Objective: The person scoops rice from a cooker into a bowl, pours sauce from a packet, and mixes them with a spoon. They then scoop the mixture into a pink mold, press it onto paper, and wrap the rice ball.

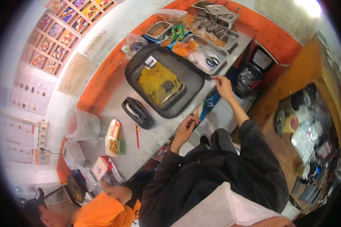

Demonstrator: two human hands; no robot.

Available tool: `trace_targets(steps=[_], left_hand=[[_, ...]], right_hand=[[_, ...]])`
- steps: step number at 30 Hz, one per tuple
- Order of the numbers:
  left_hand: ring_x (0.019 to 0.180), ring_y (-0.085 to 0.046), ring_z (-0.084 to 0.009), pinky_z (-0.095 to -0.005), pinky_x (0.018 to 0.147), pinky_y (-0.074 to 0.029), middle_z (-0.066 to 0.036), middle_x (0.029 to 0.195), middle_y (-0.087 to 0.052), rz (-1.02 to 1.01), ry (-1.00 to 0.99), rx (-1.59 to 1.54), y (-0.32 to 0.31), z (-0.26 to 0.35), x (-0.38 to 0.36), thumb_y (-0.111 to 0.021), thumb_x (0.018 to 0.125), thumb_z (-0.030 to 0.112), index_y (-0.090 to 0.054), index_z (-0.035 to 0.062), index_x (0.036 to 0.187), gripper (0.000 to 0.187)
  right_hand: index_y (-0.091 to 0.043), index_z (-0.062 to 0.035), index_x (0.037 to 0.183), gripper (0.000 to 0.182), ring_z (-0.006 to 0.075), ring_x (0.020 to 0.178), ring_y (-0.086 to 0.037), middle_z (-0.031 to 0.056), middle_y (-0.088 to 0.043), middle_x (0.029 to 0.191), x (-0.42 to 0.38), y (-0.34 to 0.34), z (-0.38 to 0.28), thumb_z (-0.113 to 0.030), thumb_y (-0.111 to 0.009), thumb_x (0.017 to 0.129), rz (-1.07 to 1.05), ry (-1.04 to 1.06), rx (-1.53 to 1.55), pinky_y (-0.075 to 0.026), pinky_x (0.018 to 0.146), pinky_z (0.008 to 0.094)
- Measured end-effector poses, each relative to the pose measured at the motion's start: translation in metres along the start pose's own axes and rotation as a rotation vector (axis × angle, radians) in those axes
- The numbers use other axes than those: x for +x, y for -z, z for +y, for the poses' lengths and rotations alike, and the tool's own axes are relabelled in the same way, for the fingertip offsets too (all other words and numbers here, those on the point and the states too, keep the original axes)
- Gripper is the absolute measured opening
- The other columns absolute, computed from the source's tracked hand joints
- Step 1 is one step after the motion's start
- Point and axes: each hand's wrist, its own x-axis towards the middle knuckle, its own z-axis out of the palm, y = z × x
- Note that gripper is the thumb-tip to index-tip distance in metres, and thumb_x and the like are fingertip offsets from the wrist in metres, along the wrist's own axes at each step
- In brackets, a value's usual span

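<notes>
My left hand [184, 131] is at the counter's front edge, its fingers curled together. Whether anything is between them is too small to make out. Just beyond it, something blue [208, 105] hangs or lies below the edge. My right hand [224, 86] is farther along the same edge, index finger stretched out, close to the corner of a metal tray [213, 72] with scissors [212, 61] in it. Between my hands and the wall, a large dark tub [195, 81] holds a clear container of yellow crumbly food [157, 82].
A black holder [137, 112], a red pencil-like stick [137, 136], a paper box of fried pieces [113, 146] and a clear bucket [88, 125] stand on the counter. Metal trays of packets line the far end. A person in orange [106, 210] is at lower left, by a red-and-white box [101, 166].
</notes>
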Motion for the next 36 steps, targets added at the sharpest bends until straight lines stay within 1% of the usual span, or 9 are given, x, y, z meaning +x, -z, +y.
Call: trace_targets(steps=[6, 10, 12, 16, 20, 23, 26, 28, 36], left_hand=[[0.081, -0.057, -0.0145, -0.0266, 0.077, -0.043, -0.006, 0.088, -0.061, 0.105, -0.252, 0.174, 0.057, 0.082, 0.122, -0.050, 0.084, -0.003, -0.055, 0.0018, 0.088, 0.008], [0.076, -0.058, -0.0191, -0.0285, 0.073, -0.044, -0.008, 0.085, -0.063, 0.305, -0.124, 0.642, 0.084, 0.171, 0.224, -0.049, 0.086, 0.005, -0.060, 0.0025, 0.090, 0.011], [0.080, -0.061, -0.0266, -0.0336, 0.072, -0.046, -0.010, 0.086, -0.065, 0.293, -0.141, 0.703, 0.110, 0.152, 0.298, -0.051, 0.087, 0.015, -0.062, 0.0029, 0.092, 0.017], [0.088, -0.062, -0.0317, -0.0426, 0.072, -0.048, -0.016, 0.087, -0.065, 0.190, 0.381, 1.145, 0.154, 0.055, 0.423, -0.058, 0.082, 0.025, -0.064, 0.0044, 0.095, 0.025], [0.088, -0.062, -0.0328, -0.0447, 0.070, -0.049, -0.017, 0.095, -0.064, 0.272, 0.436, 1.292, 0.135, 0.025, 0.454, -0.057, 0.081, 0.020, -0.065, 0.0049, 0.094, 0.021], [0.091, -0.062, -0.0330, -0.0459, 0.070, -0.049, -0.016, 0.103, -0.062, 0.317, 0.471, 1.299, 0.135, 0.005, 0.465, -0.061, 0.078, 0.020, -0.064, 0.0045, 0.094, 0.022], [0.092, -0.061, -0.0334, -0.0440, 0.071, -0.049, -0.017, 0.099, -0.062, 0.254, 0.431, 1.235, 0.142, 0.001, 0.462, -0.065, 0.075, 0.022, -0.063, 0.0045, 0.091, 0.024], [0.088, -0.061, -0.0318, -0.0432, 0.070, -0.048, -0.014, 0.089, -0.063, 0.415, 0.336, 1.196, 0.142, -0.002, 0.452, -0.066, 0.074, 0.022, -0.064, 0.0072, 0.084, 0.018], [0.083, -0.062, -0.0274, -0.0408, 0.067, -0.046, -0.008, 0.084, -0.065, 0.450, 0.190, 0.747, 0.142, -0.016, 0.451, -0.067, 0.076, 0.027, -0.064, 0.0131, 0.080, 0.015]], right_hand=[[-0.060, 0.0024, 0.091, 0.021, 0.0360, 0.091, -0.056, 0.0206, -0.060, 0.094, 0.139, -0.013, 0.065, -0.012, -0.063, 0.076, -0.152, 0.072, -0.474, -0.045, 0.079, 0.0428], [-0.053, 0.0078, 0.093, 0.047, 0.0405, 0.091, -0.054, 0.0261, -0.058, 0.090, 0.170, -0.022, 0.080, -0.024, -0.074, 0.066, -0.318, -0.053, -0.664, -0.043, 0.083, 0.0415], [-0.054, 0.0080, 0.090, 0.045, 0.0398, 0.091, -0.052, 0.0245, -0.056, 0.093, 0.170, -0.022, 0.092, -0.025, -0.074, 0.066, -0.265, -0.055, -0.697, -0.043, 0.082, 0.0426], [-0.057, 0.0050, 0.090, 0.041, 0.0407, 0.098, -0.050, 0.0260, -0.050, 0.102, 0.171, -0.019, 0.066, -0.023, -0.074, 0.065, -0.426, -0.212, -0.697, -0.041, 0.086, 0.0445], [-0.059, 0.0074, 0.085, 0.040, 0.0378, 0.090, -0.055, 0.0249, -0.054, 0.093, 0.195, -0.001, 0.078, -0.027, -0.072, 0.068, -0.567, -0.186, -0.568, -0.045, 0.080, 0.0427], [-0.060, 0.0069, 0.079, 0.038, 0.0186, 0.060, -0.060, 0.0106, -0.060, 0.063, 0.214, 0.021, 0.093, -0.031, -0.066, 0.077, -0.863, -0.572, -0.061, -0.046, 0.058, 0.0309], [-0.060, 0.0051, 0.078, 0.038, 0.0122, 0.061, -0.056, 0.0059, -0.058, 0.063, 0.221, 0.043, 0.083, -0.033, -0.063, 0.081, -0.926, -0.619, 0.133, -0.044, 0.058, 0.0274], [-0.060, 0.0036, 0.079, 0.034, 0.0109, 0.063, -0.055, 0.0031, -0.057, 0.066, 0.216, 0.052, 0.074, -0.030, -0.062, 0.083, -0.927, -0.616, 0.162, -0.044, 0.059, 0.0266], [-0.057, 0.0051, 0.098, 0.029, 0.0124, 0.080, -0.058, 0.0055, -0.063, 0.085, 0.167, 0.058, 0.064, -0.011, -0.070, 0.077, -0.630, -0.535, 0.499, -0.046, 0.071, 0.0256]])
